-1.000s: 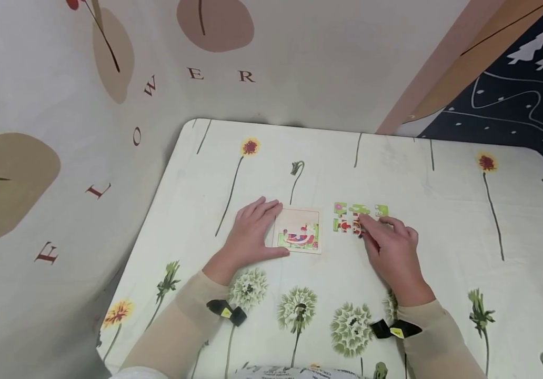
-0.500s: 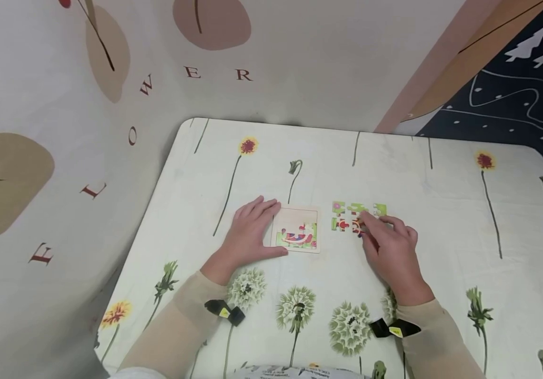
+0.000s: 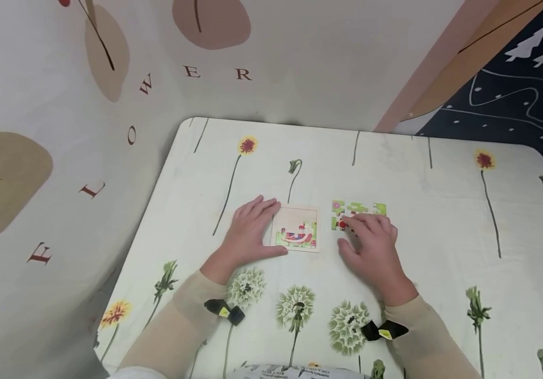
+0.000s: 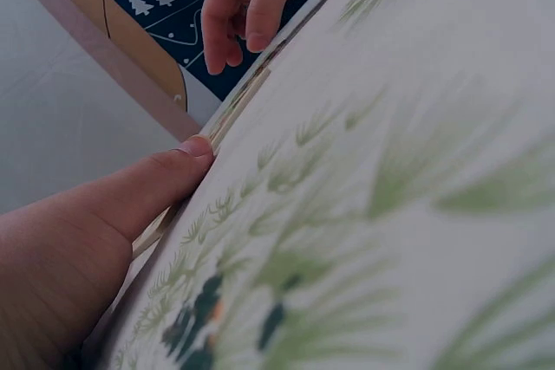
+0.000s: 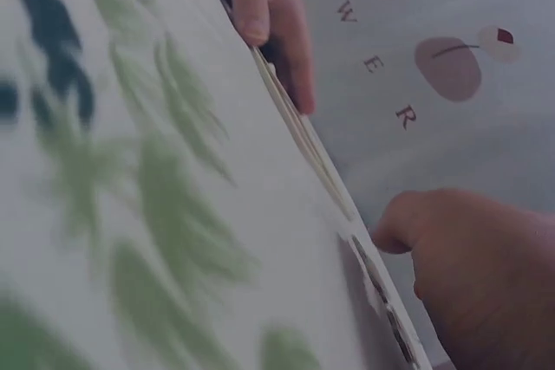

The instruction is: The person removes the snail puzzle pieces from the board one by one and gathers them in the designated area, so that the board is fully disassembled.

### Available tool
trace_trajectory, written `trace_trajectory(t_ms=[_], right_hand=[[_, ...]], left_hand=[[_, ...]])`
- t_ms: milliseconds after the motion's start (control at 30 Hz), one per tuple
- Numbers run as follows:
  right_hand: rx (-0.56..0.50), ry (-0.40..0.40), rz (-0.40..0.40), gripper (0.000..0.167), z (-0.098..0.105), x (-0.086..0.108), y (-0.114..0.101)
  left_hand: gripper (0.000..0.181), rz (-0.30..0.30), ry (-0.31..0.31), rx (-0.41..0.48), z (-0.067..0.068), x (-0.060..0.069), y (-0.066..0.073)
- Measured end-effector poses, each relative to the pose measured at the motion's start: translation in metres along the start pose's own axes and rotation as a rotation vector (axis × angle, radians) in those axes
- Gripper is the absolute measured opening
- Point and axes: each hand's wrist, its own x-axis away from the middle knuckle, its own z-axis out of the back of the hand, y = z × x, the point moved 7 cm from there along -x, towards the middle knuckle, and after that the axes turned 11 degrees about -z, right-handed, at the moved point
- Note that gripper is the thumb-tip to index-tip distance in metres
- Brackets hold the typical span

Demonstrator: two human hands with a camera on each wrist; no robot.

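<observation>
My left hand [image 3: 248,234] lies at the left side of a square puzzle board [image 3: 296,206], its straight fingers at the far corner and thumb along the near edge. Several colourful pieces fill the board's lower part; its upper part is bare wood. My right hand [image 3: 373,247] is over the loose puzzle pieces [image 3: 358,207] to the right, with a fingertip at a red-and-green piece [image 3: 342,223] and the thumb apart from it. This hand hides some of the pieces. In the left wrist view, my left thumb [image 4: 178,171] touches the board's edge.
The tabletop [image 3: 394,168] has a flower-printed white cover. A pale printed curtain [image 3: 300,63] hangs along the back and left, with a dark tree-patterned cloth [image 3: 503,95] at the back right.
My right hand has moved left across the loose pieces, from the middle ones to the red-and-green piece, and its thumb has spread away. The left hand and board stay in place.
</observation>
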Motion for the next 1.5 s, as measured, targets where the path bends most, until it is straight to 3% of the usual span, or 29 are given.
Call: trace_trajectory(t_ms=[200, 400, 567, 700, 1033, 1500], right_hand=[[-0.035, -0.083, 0.014, 0.040, -0.021, -0.005, -0.019], [0.008, -0.134, 0.052, 0.032, -0.042, -0.009, -0.041], [0.045, -0.163, 0.011, 0.033, -0.052, -0.011, -0.051], [0.060, -0.197, -0.035, 0.034, -0.056, -0.013, -0.055], [0.104, -0.227, -0.063, 0.034, -0.061, -0.012, -0.056], [0.071, -0.236, -0.110, 0.027, -0.061, -0.014, -0.056]], left_hand=[[0.114, -0.002, 0.004, -0.005, 0.002, 0.000, 0.001], [0.113, -0.002, 0.002, -0.004, 0.002, 0.000, 0.001], [0.112, -0.014, 0.015, -0.003, 0.003, 0.000, 0.003], [0.112, -0.012, 0.012, 0.003, 0.003, -0.001, 0.003], [0.113, -0.001, 0.008, -0.003, 0.003, 0.001, 0.003], [0.113, 0.010, 0.001, -0.003, 0.002, 0.001, 0.002]])
